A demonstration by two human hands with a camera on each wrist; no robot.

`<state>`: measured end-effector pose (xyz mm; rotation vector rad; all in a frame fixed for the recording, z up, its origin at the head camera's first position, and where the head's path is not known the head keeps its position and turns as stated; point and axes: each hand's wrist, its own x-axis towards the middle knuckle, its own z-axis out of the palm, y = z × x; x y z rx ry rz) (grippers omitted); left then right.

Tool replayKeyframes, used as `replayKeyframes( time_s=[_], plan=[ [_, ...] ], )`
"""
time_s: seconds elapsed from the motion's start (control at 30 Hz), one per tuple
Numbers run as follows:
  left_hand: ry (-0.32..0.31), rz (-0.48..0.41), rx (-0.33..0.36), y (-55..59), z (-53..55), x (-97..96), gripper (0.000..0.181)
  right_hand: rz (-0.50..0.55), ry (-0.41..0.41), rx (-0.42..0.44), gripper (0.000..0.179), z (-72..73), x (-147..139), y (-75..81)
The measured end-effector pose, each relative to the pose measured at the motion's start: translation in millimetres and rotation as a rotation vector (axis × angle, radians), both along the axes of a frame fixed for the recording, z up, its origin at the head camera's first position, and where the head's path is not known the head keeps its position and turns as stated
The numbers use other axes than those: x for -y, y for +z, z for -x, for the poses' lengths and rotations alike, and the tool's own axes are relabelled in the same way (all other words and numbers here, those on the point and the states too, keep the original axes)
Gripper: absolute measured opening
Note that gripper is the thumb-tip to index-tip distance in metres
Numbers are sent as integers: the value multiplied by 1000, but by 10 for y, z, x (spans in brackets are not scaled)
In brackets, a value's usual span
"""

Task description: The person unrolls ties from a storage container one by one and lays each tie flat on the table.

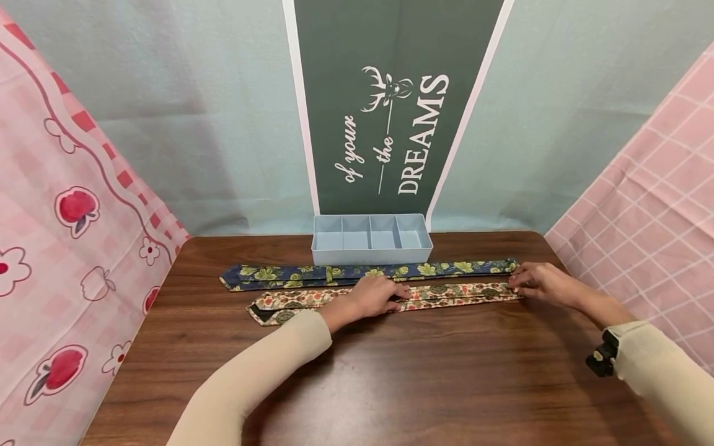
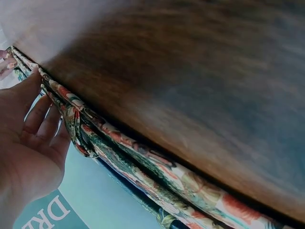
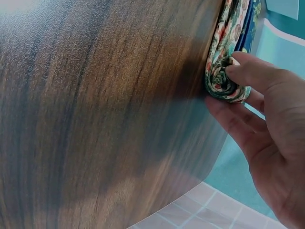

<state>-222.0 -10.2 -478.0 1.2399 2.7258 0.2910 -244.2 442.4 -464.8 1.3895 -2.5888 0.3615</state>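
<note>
A cream floral necktie (image 1: 440, 292) lies lengthwise across the table. My left hand (image 1: 375, 296) rests over its middle, fingertips touching the cloth; in the left wrist view the fingers (image 2: 42, 117) are fairly straight along it. The narrower band of the tie shows through a loop there. At the right end, my right hand (image 1: 542, 284) pinches a small rolled coil (image 3: 221, 80) of the same tie between thumb and fingers. Just behind lies a navy necktie (image 1: 426, 270) with yellow-green flowers, stretched flat, its wide pointed end to the left.
A pale blue box (image 1: 370, 256) with several compartments in a row stands at the back of the wooden table (image 1: 413, 371), behind the ties. Cloth hangings (image 1: 245, 124) surround the table at the back and both sides.
</note>
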Motion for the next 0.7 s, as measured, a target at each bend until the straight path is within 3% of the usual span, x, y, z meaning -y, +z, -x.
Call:
replayKeyframes(
  time_s=[0.33, 0.7],
  plan=[
    [14, -6, 31, 14, -26, 86, 40, 1, -87, -21, 34, -22, 48, -5],
    [26, -12, 37, 30, -41, 208, 39, 35, -77, -42, 39, 7, 61, 9]
  ],
)
